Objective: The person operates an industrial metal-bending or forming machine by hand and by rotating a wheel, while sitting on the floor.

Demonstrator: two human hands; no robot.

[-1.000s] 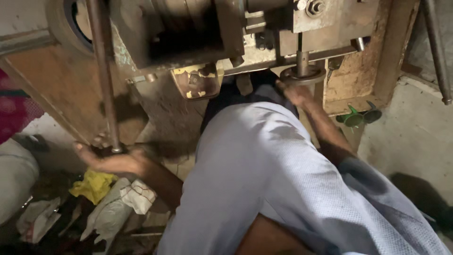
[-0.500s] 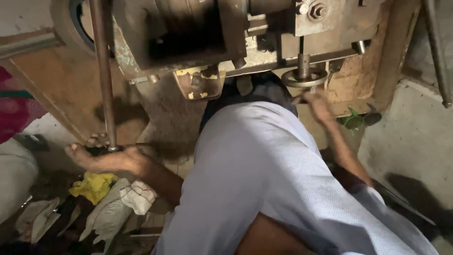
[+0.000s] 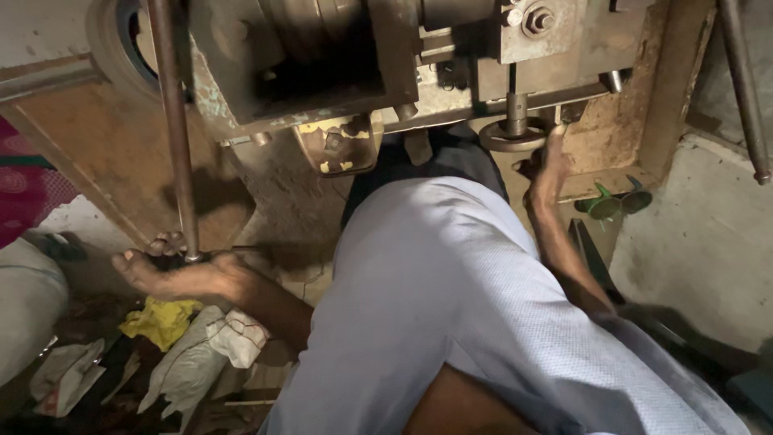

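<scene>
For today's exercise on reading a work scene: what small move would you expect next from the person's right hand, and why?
Probably closing the right hand onto the round handwheel to turn it. Its open fingers lie against the wheel's rim without gripping, while the left hand is at the foot of the long metal rod.

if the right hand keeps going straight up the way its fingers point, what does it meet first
The right hand points up at the round metal handwheel under the machine, and its fingertips look already at the rim. Depth is unclear, so whether they actually touch cannot be told.
</scene>
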